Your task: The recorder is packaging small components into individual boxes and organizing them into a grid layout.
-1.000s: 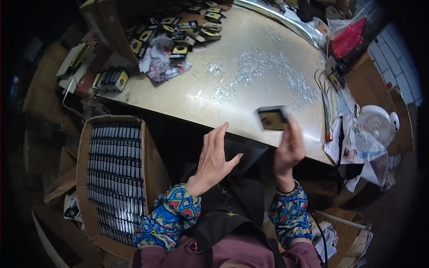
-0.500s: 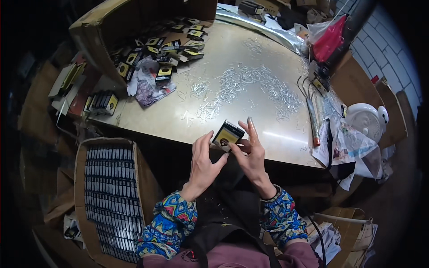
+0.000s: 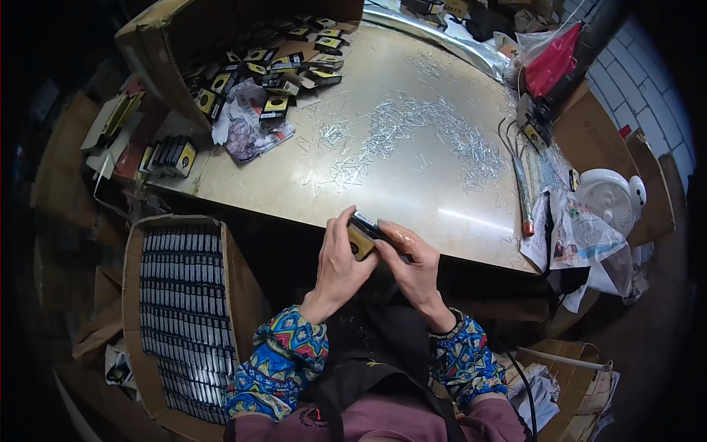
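Between my two hands, at the near edge of the table, is a small black and yellow box, tilted. My left hand grips its left side, fingers wrapped along the edge. My right hand closes on its right side, with the thumb against the yellow face and the fingers at the top end. Whether the box's flap is tucked in is hidden by the fingers. Beyond the hands, many thin shiny metal pins lie scattered over the pale table.
A tipped carton spills similar boxes at the back left, beside a crumpled cloth. Low at left, an open carton holds packed rows of boxes. At right are a stick-like tool, a white fan and newspaper.
Both hands have drawn together around the box, and its face has turned and tilted. My right fingers, spread before, now press on it.
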`<state>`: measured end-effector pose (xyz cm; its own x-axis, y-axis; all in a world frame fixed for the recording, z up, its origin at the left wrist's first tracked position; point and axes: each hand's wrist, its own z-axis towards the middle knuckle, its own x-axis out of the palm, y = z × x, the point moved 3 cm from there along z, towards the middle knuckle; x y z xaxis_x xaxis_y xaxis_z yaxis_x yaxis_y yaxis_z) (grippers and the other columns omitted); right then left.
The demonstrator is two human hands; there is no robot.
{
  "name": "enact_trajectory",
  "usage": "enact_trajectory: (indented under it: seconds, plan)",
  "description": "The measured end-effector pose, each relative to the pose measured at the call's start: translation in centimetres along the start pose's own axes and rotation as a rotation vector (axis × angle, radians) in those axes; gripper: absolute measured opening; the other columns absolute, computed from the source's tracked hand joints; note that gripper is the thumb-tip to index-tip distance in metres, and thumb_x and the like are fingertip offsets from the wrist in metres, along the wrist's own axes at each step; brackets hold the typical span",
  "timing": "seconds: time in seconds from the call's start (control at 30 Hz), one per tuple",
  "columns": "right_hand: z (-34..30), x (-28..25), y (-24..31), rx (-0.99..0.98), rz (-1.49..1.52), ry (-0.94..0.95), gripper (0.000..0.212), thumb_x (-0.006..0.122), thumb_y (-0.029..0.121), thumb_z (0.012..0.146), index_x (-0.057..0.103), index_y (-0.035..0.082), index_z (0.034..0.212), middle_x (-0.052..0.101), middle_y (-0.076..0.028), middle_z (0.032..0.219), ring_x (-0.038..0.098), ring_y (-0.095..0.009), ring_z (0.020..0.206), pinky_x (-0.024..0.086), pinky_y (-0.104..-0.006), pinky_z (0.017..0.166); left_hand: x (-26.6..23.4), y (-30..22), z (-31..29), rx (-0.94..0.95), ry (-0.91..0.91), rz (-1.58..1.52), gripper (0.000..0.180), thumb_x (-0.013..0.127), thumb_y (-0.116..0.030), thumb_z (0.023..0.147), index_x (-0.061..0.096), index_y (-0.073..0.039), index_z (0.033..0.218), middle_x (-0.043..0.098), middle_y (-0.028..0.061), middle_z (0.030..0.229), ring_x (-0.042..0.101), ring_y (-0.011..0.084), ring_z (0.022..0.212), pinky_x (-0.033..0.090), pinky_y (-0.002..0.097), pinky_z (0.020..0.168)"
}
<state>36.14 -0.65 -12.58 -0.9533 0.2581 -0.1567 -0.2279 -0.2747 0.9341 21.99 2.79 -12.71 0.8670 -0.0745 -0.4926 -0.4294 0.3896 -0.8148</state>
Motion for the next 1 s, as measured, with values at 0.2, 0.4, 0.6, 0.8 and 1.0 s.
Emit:
enact_trajectory:
  seconds: [0.2, 0.4, 0.6, 0.8, 1.0]
  plan:
    - [0.0, 0.4, 2.0, -0.249, -0.214, 0.016, 0.022, 0.073, -0.001, 0.084, 0.071, 0.0, 0.106, 0.071, -0.016, 0.105, 0.073, -0.024, 0.088, 0.058, -0.0302, 0.076, -0.4, 0.1, -0.6, 0.017, -0.078, -0.012, 0.076, 0.081, -0.011, 0.075, 0.039, 0.002, 0.138, 0.051, 0.0224, 0.111, 0.057, 0.0395, 0.099, 0.05, 0.0434, 0.083]
    - [1.8, -2.3, 1.5, -0.082, -0.246, -0.011, 0.017, 0.067, -0.004, 0.089, 0.071, -0.003, 0.105, 0.072, -0.013, 0.102, 0.068, -0.015, 0.09, 0.055, -0.0273, 0.077, 0.1, -1.8, 0.3, 0.143, -0.052, 0.18, 0.086, 0.079, -0.016, 0.077, 0.032, 0.003, 0.147, 0.044, 0.0221, 0.131, 0.045, 0.0395, 0.12, 0.041, 0.0454, 0.101]
    - [3.9, -4.3, -0.5, -0.434, -0.661, -0.137, 0.024, 0.068, -0.007, 0.087, 0.07, -0.001, 0.11, 0.07, -0.014, 0.112, 0.07, -0.024, 0.099, 0.056, -0.033, 0.083, 0.9, 0.9, 0.3, 0.005, -0.017, -0.075, 0.071, 0.075, -0.013, 0.085, 0.04, 0.0, 0.145, 0.049, 0.017, 0.129, 0.054, 0.0274, 0.111, 0.048, 0.0365, 0.092]
    - [3.6, -0.6, -0.5, -0.123, -0.065, 0.003, 0.048, 0.068, -0.008, 0.088, 0.059, 0.003, 0.134, 0.062, -0.012, 0.131, 0.064, -0.017, 0.111, 0.058, -0.0277, 0.085, -0.1, 3.2, 1.9, -0.347, 0.059, -0.751, 0.045, 0.065, -0.007, 0.096, 0.049, 0.004, 0.137, 0.066, 0.009, 0.112, 0.064, 0.009, 0.084, 0.052, 0.0221, 0.069]
    - [4.2, 1.4, -0.3, -0.06, 0.026, 0.151, 0.074, 0.07, -0.006, 0.086, 0.036, 0.004, 0.151, 0.049, -0.016, 0.146, 0.06, -0.026, 0.121, 0.054, -0.037, 0.099, -6.8, 6.1, 1.4, -0.317, -0.069, -0.65, 0.041, 0.068, -0.011, 0.094, 0.054, 0.006, 0.129, 0.067, 0.0083, 0.107, 0.062, 0.0078, 0.082, 0.052, 0.0215, 0.068]
